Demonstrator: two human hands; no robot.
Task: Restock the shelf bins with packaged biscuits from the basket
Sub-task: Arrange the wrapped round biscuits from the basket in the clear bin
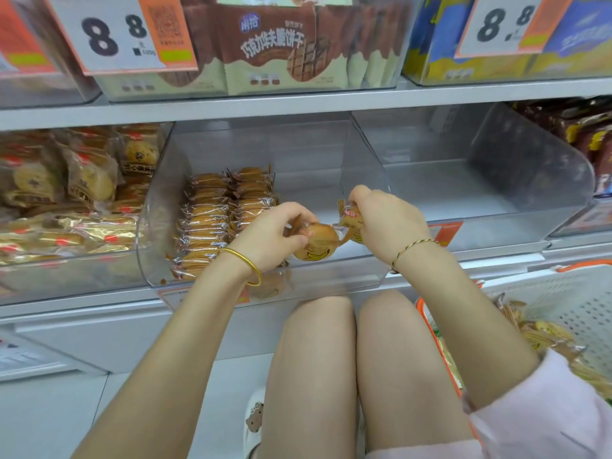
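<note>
the left hand (271, 235) pinches a banana-print biscuit packet (316, 244) and the right hand (389, 223) clamps a second packet (351, 222), both over the clear bin's (331, 271) front edge, likely to extend its stacked rows (212, 223), while more wait in the white basket (563, 299).

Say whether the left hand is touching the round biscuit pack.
Touching. The head view shows the left hand pinching the round biscuit pack between thumb and fingers; the right hand grips another pack.
</note>
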